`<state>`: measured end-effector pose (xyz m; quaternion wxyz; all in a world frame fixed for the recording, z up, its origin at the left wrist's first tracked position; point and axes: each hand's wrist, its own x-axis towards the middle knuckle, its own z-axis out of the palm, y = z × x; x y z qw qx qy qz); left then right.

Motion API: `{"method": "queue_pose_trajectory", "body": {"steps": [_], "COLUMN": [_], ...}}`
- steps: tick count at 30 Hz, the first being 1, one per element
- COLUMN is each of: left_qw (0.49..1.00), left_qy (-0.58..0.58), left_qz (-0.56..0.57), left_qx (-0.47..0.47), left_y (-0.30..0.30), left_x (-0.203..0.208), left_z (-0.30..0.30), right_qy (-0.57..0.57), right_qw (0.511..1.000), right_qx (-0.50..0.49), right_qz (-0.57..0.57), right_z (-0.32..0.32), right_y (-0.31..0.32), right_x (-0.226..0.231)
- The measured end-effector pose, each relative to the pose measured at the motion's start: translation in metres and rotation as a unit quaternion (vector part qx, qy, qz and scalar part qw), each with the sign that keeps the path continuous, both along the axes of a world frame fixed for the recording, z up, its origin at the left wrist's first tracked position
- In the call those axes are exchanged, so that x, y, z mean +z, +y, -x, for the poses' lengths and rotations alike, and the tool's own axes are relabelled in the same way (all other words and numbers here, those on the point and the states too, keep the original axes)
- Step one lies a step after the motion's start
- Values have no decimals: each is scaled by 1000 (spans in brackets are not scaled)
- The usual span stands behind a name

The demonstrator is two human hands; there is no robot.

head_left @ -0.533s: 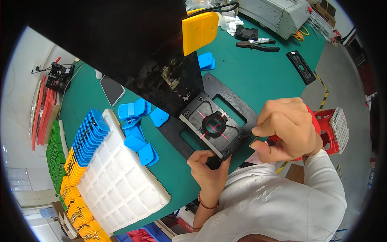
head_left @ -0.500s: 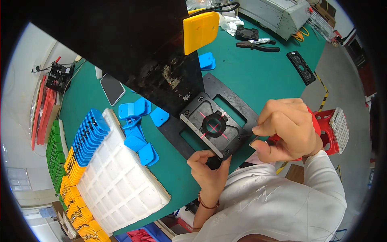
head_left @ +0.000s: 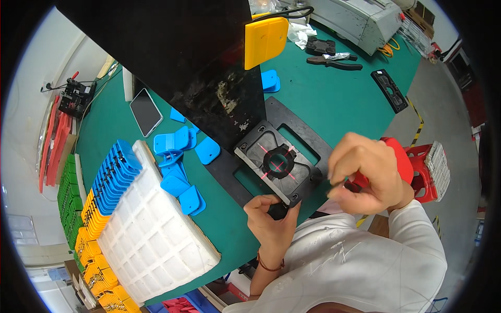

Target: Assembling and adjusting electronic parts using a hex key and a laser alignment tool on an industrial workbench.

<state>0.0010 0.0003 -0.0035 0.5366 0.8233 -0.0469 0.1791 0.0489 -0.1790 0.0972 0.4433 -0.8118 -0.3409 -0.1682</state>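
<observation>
A black plate fixture (head_left: 300, 182) with a round hole in its middle lies on a larger black base (head_left: 292, 112); pink-red light lines cross over the hole. At its near edge my left hand (head_left: 271, 219) is closed around a dark rounded knob (head_left: 278, 211). My right hand (head_left: 365, 175) hovers just right of the fixture, apart from it, with thumb and forefinger brought together. A small dark bit seems to show at those fingertips, too small to name. A tall black panel (head_left: 209, 68) rises behind the fixture, with a yellow tag (head_left: 266, 43) near its right edge.
Loose blue tags (head_left: 209, 151) lie left of the fixture, beside a white gridded foam tray (head_left: 156, 224). Rows of blue (head_left: 117, 175), yellow and green tags stand farther left. A phone (head_left: 146, 112), pliers (head_left: 334, 63) and a grey machine (head_left: 355, 23) are on the green table.
My right hand has shifted slightly, its fingers curling and tilting more. The view has moved a little, uncovering more blue tags beside the panel. My left hand keeps its hold.
</observation>
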Motion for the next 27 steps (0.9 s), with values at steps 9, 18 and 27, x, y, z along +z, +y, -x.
{"method": "queue_pose_trajectory", "body": {"steps": [9, 18, 27], "left_qw": [1000, 1000, 999], "left_qy": [0, 8, 29], "left_qz": [-9, -16, 6], "left_qx": [-2, 4, 26], "left_y": [0, 1, -2], "left_x": [1, 1, 2], "left_z": [0, -1, 0], "right_qy": [-22, 147, 67], "right_qw": [993, 963, 990], "right_qx": [111, 202, 58], "right_qz": [9, -106, -113], "right_z": [-13, -26, -19], "right_y": [-4, -4, 17], "right_x": [-8, -18, -29]}}
